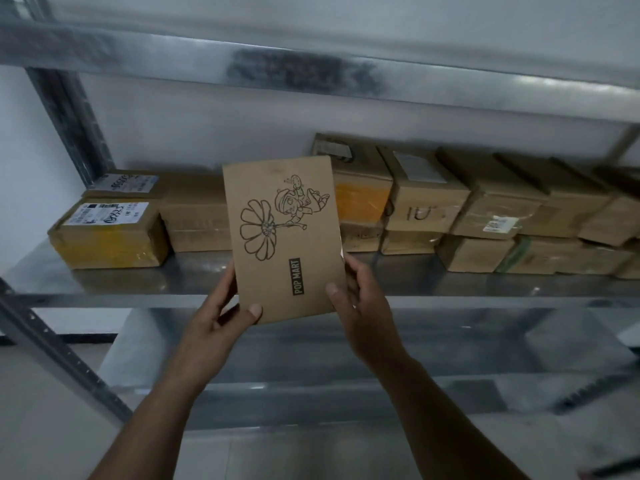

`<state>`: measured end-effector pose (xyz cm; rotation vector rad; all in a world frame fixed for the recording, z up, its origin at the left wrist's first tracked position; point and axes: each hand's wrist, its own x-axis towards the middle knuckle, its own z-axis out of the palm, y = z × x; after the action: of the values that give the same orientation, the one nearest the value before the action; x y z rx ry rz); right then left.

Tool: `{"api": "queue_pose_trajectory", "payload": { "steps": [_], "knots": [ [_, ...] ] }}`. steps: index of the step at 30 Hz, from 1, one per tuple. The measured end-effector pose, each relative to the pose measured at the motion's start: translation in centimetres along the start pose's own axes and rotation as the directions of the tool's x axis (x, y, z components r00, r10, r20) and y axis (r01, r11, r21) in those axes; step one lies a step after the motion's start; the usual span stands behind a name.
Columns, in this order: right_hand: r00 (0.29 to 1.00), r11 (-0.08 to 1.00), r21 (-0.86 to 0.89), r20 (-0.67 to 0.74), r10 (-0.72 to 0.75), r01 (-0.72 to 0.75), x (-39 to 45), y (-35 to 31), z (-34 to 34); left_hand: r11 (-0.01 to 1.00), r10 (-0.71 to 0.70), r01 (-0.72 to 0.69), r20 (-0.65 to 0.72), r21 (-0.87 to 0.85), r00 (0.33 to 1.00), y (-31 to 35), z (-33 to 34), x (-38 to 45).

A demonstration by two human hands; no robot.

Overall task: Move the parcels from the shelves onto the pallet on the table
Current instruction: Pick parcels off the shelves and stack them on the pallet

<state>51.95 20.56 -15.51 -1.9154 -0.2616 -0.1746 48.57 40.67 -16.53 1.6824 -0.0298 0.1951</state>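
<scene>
- Two hands hold one flat brown box (282,237) upright in front of the shelf (207,282).
- Left hand (221,317) grips its lower left corner, thumb on the front, fingers behind.
- Right hand (360,306) grips the lower right edge in the same way.
- Box front shows one flower drawing, one cartoon figure and the words POP MART.
- Behind it, from 9 o'clock to 3 o'clock, one row of parcels (429,209) stands on the shelf; at least ten, the far right ones are blurred.
- One yellow-taped parcel (110,233) lies at 9 o'clock.
</scene>
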Motion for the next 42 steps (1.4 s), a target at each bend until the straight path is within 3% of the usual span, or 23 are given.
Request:
{"api": "queue_pose_trajectory", "payload": {
  "steps": [13,20,26,35,42],
  "knots": [
    [0.973,0.998,-0.057,-0.23,0.024,-0.038,-11.8,4.9,-19.7,0.999,0.037,-0.045,0.229,0.028,0.973,3.5,20.0,-7.2],
    [0.926,0.988,-0.108,-0.372,0.062,-0.109,-18.2,8.4,-29.5,0.998,0.047,-0.063,0.384,0.03,0.922,4.5,31.5,-10.1],
    [0.856,0.99,-0.085,-0.514,0.054,-0.114,-21.9,11.0,-35.9,0.997,0.058,-0.079,0.539,0.015,0.841,5.6,39.9,-10.6],
    [0.719,0.971,-0.003,-0.673,0.176,-0.24,-24.3,16.4,-45.8,0.999,0.029,-0.048,0.694,0.008,0.719,5.3,53.9,-9.1],
    [0.586,0.931,0.003,-0.776,0.233,-0.366,-24.6,19.0,-56.5,1.0,0.011,-0.018,0.843,-0.002,0.537,6.6,67.6,-6.8]
  ]
}}
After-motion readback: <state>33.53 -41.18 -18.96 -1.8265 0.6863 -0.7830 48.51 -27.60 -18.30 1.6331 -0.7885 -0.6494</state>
